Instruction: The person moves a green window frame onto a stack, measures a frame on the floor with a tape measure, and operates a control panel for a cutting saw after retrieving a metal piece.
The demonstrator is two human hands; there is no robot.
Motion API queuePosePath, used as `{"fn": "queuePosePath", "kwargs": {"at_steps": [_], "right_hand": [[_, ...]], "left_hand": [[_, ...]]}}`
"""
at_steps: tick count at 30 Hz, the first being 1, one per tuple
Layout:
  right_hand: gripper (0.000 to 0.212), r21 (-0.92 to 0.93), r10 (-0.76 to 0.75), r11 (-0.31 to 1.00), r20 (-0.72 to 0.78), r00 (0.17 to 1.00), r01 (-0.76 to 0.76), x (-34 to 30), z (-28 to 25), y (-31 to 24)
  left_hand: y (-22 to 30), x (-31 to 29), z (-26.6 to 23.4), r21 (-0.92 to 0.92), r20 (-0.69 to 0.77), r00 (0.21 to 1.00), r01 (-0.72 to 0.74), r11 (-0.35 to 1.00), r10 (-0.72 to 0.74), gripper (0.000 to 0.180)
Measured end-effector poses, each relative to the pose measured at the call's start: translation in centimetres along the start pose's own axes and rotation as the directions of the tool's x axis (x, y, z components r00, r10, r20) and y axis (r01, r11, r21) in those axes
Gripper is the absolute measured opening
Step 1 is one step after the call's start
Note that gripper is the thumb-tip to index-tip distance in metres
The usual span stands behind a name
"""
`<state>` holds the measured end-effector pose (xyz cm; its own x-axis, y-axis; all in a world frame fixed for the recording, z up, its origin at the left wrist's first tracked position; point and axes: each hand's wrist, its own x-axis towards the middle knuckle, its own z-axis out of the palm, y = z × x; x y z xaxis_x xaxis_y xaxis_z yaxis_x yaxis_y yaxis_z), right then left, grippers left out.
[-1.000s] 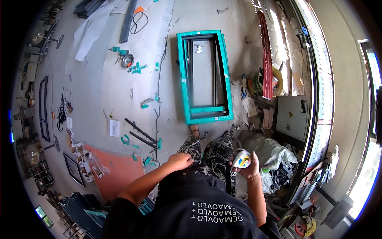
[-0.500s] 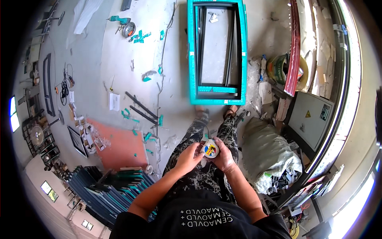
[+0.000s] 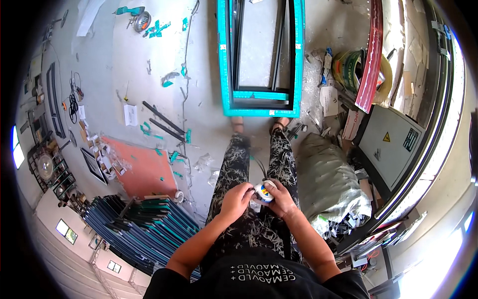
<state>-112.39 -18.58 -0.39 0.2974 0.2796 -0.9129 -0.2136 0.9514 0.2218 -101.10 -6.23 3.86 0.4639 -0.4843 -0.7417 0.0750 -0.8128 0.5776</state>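
Note:
In front of my lap, a small round white roll (image 3: 265, 191) with a yellow and blue label, like a roll of tape, is held in my right hand (image 3: 281, 199). The right fingers wrap its side, with the thumb on top. My left hand (image 3: 236, 203) is closed in a pinch at the roll's left edge; what lies between its fingertips is too small to make out. Thin dark strands (image 3: 261, 167) stick out just beyond the hands. Past my feet lies a rectangular dark frame stack edged in teal (image 3: 262, 113), apart from both hands.
Dark bars (image 3: 163, 121) and teal scraps litter the floor at left, near an orange-red board (image 3: 142, 167). Many framed panels (image 3: 144, 229) lean at lower left. A covered sack (image 3: 328, 184) and a grey cabinet (image 3: 391, 137) stand at right. A drill (image 3: 130, 11) lies far left.
The roll has turned so its labelled face is seen more from the side. My view has shifted, so the teal-edged frame sits higher and further left. Both hands stay at the roll.

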Motion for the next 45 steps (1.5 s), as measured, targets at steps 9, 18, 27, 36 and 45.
{"fn": "queuePosePath", "kwargs": {"at_steps": [9,18,27,36,45], "right_hand": [[0.036,-0.416,0.070,0.908,0.284,0.956,0.057,-0.7,-3.1,-7.9],[0.037,-0.920,0.219,-0.158,0.323,0.921,0.360,1.8,3.9,-11.5],[0.029,-0.936,-0.081,-0.345,-0.045,0.996,-0.070,8.4,-7.7,-23.0],[0.029,-0.844,-0.340,-0.534,0.154,0.928,-0.055,23.4,-16.0,-28.0],[0.031,-0.835,-0.364,-0.539,0.114,0.924,-0.109,34.8,-21.0,-32.1]], "left_hand": [[0.4,3.7,1.3,0.033,0.161,0.876,-0.465,0.885,0.454,0.017],[0.0,6.6,1.9,0.034,0.224,0.873,-0.452,0.891,0.434,0.015],[-19.0,13.4,-9.4,0.268,-0.128,0.992,0.024,0.963,0.011,0.019],[-25.9,15.0,7.0,0.072,-0.394,0.901,0.228,0.971,-0.182,0.027],[-21.9,14.8,9.9,0.544,-0.224,0.963,0.249,0.801,-0.147,0.026]]}}
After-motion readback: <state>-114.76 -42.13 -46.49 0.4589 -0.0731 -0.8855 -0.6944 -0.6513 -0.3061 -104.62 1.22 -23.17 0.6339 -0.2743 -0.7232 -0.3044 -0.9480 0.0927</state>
